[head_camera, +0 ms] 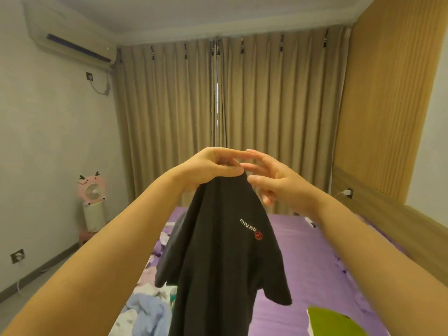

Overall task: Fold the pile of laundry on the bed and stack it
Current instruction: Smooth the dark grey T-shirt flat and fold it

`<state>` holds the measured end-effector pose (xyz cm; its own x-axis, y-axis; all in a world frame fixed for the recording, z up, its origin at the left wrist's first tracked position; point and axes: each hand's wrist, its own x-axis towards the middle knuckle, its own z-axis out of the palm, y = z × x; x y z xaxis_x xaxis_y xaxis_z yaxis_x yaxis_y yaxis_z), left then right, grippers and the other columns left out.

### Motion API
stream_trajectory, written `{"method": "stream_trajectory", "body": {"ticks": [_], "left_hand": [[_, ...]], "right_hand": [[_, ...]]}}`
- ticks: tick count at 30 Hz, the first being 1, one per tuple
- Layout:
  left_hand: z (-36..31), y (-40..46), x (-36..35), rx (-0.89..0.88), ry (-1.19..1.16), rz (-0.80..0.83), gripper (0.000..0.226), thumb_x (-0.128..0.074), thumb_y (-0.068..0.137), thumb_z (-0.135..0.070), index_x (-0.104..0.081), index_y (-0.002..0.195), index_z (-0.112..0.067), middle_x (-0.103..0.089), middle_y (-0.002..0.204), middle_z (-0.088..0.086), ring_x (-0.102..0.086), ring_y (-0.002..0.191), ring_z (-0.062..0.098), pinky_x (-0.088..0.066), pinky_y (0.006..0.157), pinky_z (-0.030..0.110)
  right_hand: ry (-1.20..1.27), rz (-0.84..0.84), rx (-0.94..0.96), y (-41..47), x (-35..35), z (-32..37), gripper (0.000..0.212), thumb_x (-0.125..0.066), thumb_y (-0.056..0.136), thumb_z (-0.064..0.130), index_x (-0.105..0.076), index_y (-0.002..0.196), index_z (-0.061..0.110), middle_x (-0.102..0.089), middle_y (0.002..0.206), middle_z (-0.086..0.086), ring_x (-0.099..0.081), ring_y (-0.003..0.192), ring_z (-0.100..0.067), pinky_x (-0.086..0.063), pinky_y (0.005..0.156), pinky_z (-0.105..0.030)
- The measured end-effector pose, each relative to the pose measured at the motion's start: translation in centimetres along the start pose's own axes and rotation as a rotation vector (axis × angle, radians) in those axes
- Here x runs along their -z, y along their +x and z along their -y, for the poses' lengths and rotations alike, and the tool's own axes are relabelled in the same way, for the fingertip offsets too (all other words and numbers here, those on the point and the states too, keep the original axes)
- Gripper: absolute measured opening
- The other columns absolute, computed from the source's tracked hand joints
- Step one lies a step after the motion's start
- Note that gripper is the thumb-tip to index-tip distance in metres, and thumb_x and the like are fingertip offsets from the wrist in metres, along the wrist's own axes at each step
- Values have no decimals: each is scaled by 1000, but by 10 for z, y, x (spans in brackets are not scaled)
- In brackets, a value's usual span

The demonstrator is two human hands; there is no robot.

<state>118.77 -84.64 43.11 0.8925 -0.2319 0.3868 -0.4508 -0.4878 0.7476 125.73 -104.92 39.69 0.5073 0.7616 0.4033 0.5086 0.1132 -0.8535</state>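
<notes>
Pinching black T-shirt above purple bed, left hand; right hand loose-fingered beside.

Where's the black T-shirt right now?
In the head view, the black cotton T-shirt hangs mid-frame above the purple bed, pinched at its top by the left hand; the right hand is open beside it.

The black shirt runs off the bottom edge at six o'clock, so its hem is unseen, and it hides the bed behind it. A green thing at five o'clock is cut off and cannot be identified. The right hand's fingertips are blurred.
</notes>
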Motion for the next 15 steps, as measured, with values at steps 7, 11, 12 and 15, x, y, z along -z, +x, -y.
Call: {"method": "stream_trajectory", "body": {"ticks": [7,11,12,15], "left_hand": [[17,-23,35,173,190,69,24,-72,78,-39,-73,98,-27,-73,91,-7,-68,88,5,-52,76,17],[46,-42,52,307,302,53,47,-70,66,-56,-71,87,-14,-70,83,2,-66,80,12,-53,78,26],[53,-45,55,327,312,39,49,-70,65,-57,-69,86,-12,-67,81,3,-64,77,13,-52,77,27],[74,-52,58,365,314,9,36,-74,72,-49,-66,82,-15,-64,81,6,-60,78,16,-50,76,31]], "right_hand": [[-241,81,-119,15,-12,-11,21,-70,81,40,-72,82,19,-69,73,6,-63,68,-4,-48,63,-13],[-354,11,-147,16,2,-13,25,-71,80,38,-70,90,15,-72,87,-2,-68,87,-14,-56,78,-24],[-362,-1,-154,14,5,-15,23,-71,81,34,-70,91,14,-72,87,-3,-68,88,-15,-56,79,-24],[-396,-20,-184,9,10,-21,18,-70,83,28,-68,93,14,-71,89,-4,-68,88,-14,-54,78,-23]]}}
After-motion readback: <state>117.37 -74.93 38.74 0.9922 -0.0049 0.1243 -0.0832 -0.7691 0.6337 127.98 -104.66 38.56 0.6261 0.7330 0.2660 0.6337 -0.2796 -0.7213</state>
